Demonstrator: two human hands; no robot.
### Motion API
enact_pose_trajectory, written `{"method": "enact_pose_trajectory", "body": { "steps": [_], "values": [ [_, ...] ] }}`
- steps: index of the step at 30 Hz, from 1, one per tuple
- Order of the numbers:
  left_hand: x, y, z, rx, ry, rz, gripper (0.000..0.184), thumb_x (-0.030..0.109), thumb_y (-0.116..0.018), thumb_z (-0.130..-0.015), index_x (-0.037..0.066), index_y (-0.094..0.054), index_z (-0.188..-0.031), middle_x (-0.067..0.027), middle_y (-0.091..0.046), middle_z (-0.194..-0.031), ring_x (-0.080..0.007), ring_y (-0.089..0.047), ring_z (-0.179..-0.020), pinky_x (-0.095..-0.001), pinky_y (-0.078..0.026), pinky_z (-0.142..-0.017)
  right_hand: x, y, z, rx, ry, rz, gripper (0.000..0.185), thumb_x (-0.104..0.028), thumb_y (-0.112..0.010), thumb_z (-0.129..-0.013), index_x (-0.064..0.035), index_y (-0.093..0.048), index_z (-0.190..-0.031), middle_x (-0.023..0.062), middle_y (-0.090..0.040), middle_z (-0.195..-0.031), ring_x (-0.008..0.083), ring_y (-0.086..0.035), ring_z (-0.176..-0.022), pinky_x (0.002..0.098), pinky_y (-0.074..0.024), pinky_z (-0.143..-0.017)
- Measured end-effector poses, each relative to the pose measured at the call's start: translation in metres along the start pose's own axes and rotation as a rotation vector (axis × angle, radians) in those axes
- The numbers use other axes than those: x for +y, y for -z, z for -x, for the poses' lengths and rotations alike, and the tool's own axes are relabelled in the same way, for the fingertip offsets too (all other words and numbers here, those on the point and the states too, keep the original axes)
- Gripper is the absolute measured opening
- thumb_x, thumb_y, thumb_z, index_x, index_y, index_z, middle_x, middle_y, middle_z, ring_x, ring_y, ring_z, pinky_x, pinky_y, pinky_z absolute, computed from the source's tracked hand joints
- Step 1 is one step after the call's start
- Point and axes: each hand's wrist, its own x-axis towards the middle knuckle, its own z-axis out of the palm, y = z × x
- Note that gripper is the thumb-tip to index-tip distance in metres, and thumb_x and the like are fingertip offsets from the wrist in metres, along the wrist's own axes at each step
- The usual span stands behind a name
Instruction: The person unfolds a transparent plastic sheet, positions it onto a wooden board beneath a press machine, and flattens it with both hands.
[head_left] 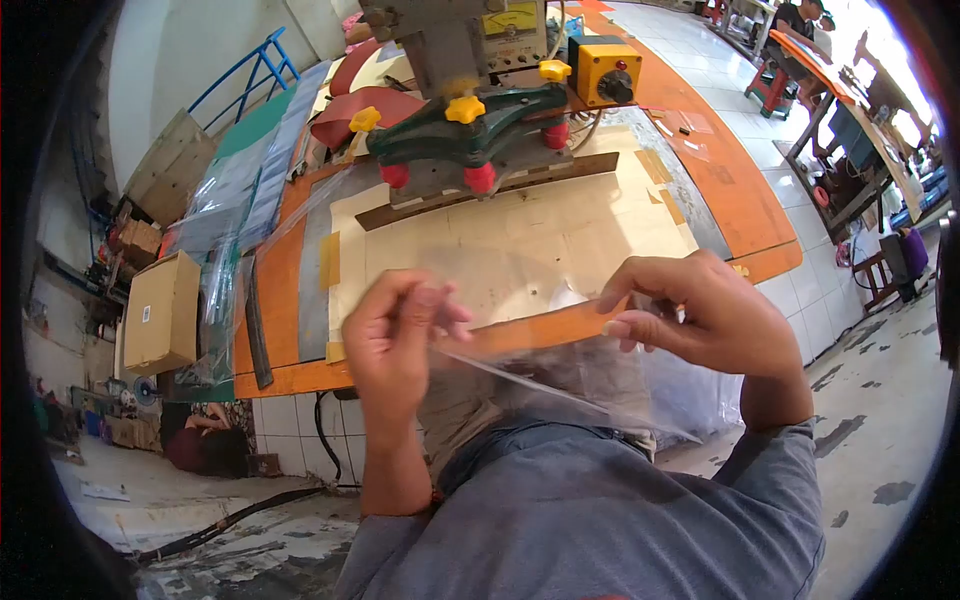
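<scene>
A clear plastic sheet (575, 392) stretches between my two hands, above my lap and the front edge of the work table. My left hand (398, 325) is closed in a pinch on the sheet's left side. On the other side, my right hand (690, 308) bends over the sheet with thumb and fingers drawn together at its edge. Just beyond my hands stands a press machine with a dark green clamp head (470, 135), yellow knobs and a long metal bar (490, 190). Under the bar lies a cream-coloured board (400, 250) taped to the table.
An orange-edged table (740, 200) surrounds the press. A yellow control box (603, 72) sits at its right. Clear plastic sheeting (225, 215) covers the left side, near a cardboard box (163, 312). Other people are in the far right background and at lower left.
</scene>
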Motion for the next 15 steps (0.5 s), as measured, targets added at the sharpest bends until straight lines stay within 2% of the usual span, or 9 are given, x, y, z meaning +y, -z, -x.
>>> {"method": "enact_pose_trajectory", "body": {
  "steps": [3, 5, 6, 7, 9, 11, 13, 15],
  "values": [
    [-0.01, 0.023, 0.001, 0.128, -0.083, -0.008, 0.023, 0.02, -0.062, -0.11, -0.001, -0.068, -0.103, -0.0084, -0.071, -0.078, -0.0135, -0.065, -0.062, -0.025, -0.049, -0.06, 0.008, 0.01, 0.013, 0.045, -0.009, -0.013, 0.025, -0.03, -0.073, -0.103, -0.0053, -0.071, -0.106, 0.007, -0.073, -0.076, 0.0183, -0.069, -0.066, 0.0331, -0.0505, -0.062],
    [-0.012, 0.035, 0.003, 0.19, -0.128, -0.031, 0.024, 0.023, -0.062, -0.11, 0.001, -0.067, -0.102, -0.0072, -0.07, -0.076, -0.0125, -0.061, -0.057, -0.0251, -0.046, -0.057, 0.02, 0.01, 0.02, 0.107, 0.105, -0.141, 0.025, -0.03, -0.074, -0.103, -0.0048, -0.072, -0.105, 0.0027, -0.072, -0.077, 0.0135, -0.067, -0.07, 0.0299, -0.05, -0.065],
    [-0.013, 0.04, 0.005, 0.202, -0.149, -0.033, 0.024, 0.022, -0.062, -0.111, 0.0, -0.067, -0.103, -0.0093, -0.071, -0.078, -0.0132, -0.062, -0.058, -0.025, -0.045, -0.057, 0.023, 0.01, 0.025, 0.09, 0.051, -0.248, 0.028, -0.031, -0.076, -0.102, -0.0032, -0.072, -0.106, 0.0007, -0.073, -0.084, 0.0097, -0.067, -0.078, 0.027, -0.0505, -0.071],
    [-0.014, 0.044, 0.006, 0.217, -0.171, -0.035, 0.024, 0.021, -0.061, -0.111, -0.001, -0.067, -0.104, -0.0113, -0.072, -0.08, -0.0139, -0.064, -0.058, -0.0248, -0.043, -0.057, 0.026, 0.004, 0.026, 0.094, 0.044, -0.246, 0.028, -0.031, -0.076, -0.102, -0.0032, -0.072, -0.106, 0.0007, -0.073, -0.084, 0.0097, -0.067, -0.078, 0.027, -0.0505, -0.071],
    [-0.018, 0.048, 0.009, 0.247, -0.146, 0.0, 0.022, 0.021, -0.061, -0.111, 0.0, -0.066, -0.105, -0.0109, -0.072, -0.079, -0.0137, -0.064, -0.058, -0.0247, -0.045, -0.055, 0.035, -0.012, 0.028, 0.199, 0.132, -0.581, 0.029, -0.03, -0.077, -0.101, -0.0017, -0.072, -0.107, 0.0019, -0.073, -0.09, 0.0094, -0.066, -0.084, 0.0259, -0.0506, -0.078],
    [-0.021, 0.05, 0.009, 0.336, -0.119, 0.029, 0.022, 0.02, -0.061, -0.111, 0.0, -0.066, -0.105, -0.0105, -0.072, -0.079, -0.0136, -0.063, -0.057, -0.0241, -0.045, -0.052, 0.048, -0.025, 0.028, 0.224, 0.127, -0.617, 0.03, -0.03, -0.077, -0.101, -0.0009, -0.072, -0.107, 0.0024, -0.073, -0.092, 0.0096, -0.066, -0.086, 0.0265, -0.0508, -0.079],
    [-0.025, 0.053, 0.009, 0.311, -0.135, 0.03, 0.022, 0.02, -0.062, -0.111, 0.0, -0.067, -0.105, -0.0104, -0.072, -0.079, -0.0138, -0.063, -0.056, -0.0234, -0.045, -0.05, 0.049, -0.03, 0.028, 0.252, 0.127, -0.655, 0.03, -0.03, -0.076, -0.101, -0.0001, -0.072, -0.107, 0.003, -0.073, -0.094, 0.0098, -0.066, -0.088, 0.0271, -0.0511, -0.081],
    [-0.023, 0.055, 0.008, 0.322, -0.13, 0.018, 0.022, 0.021, -0.062, -0.11, 0.0, -0.067, -0.106, -0.0103, -0.072, -0.078, -0.0138, -0.063, -0.055, -0.0226, -0.045, -0.05, 0.045, -0.034, 0.026, 0.24, 0.022, -0.647, 0.031, -0.03, -0.075, -0.103, 0.0004, -0.072, -0.107, 0.0024, -0.073, -0.094, 0.0092, -0.065, -0.088, 0.0274, -0.0511, -0.08]
  ]
}}
